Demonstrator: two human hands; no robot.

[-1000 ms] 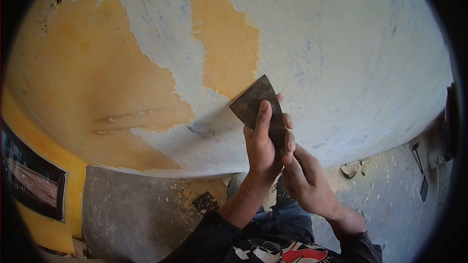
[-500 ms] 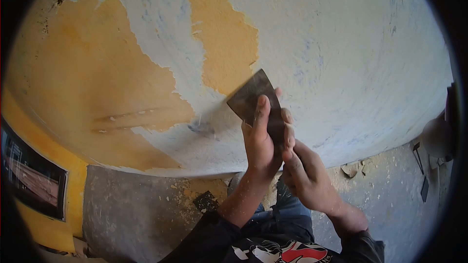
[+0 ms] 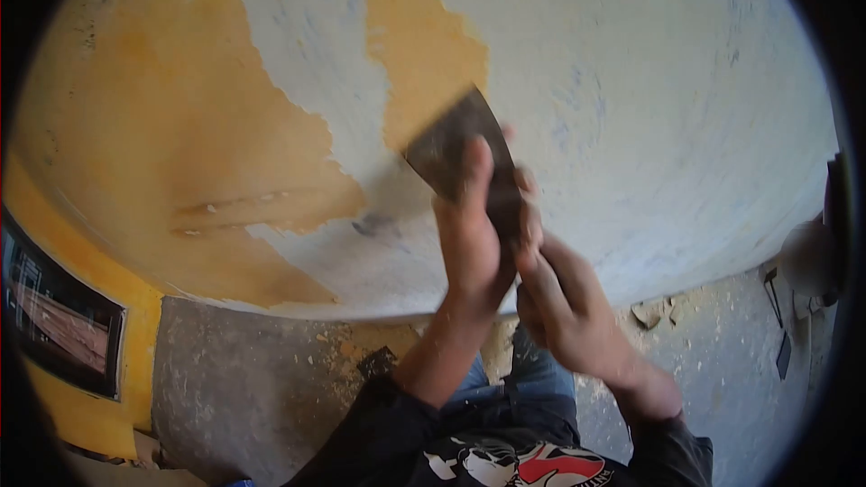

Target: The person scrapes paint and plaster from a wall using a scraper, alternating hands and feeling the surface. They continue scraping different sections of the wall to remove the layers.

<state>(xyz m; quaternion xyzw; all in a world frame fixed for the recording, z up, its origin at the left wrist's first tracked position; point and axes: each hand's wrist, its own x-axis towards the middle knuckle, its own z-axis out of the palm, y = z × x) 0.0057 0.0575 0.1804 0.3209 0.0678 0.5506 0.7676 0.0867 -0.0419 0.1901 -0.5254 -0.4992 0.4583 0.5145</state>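
A dark, flat-bladed scraper [image 3: 456, 140] is held in both hands with its wide edge up against the wall [image 3: 649, 99]. My left hand [image 3: 471, 225] wraps the upper part, its thumb lying along the blade. Lower down, my right hand [image 3: 564, 302] is closed around the handle end, which the fingers hide. The blade's edge lies at the lower end of a yellow paint patch [image 3: 428, 45], where bare pale wall begins. A larger area of yellow paint [image 3: 189, 99] with ragged edges covers the wall to the left.
Paint flakes and debris [image 3: 347, 347] lie on the grey floor [image 3: 244, 379] along the wall's foot. A dark-framed window [image 3: 63, 316] is set in a yellow wall at left. Dark long-handled tools [image 3: 781, 343] are on the floor at right.
Both hands have pushed the scraper up and slightly left along the wall, onto the lower part of the yellow patch. The view has shifted slightly.
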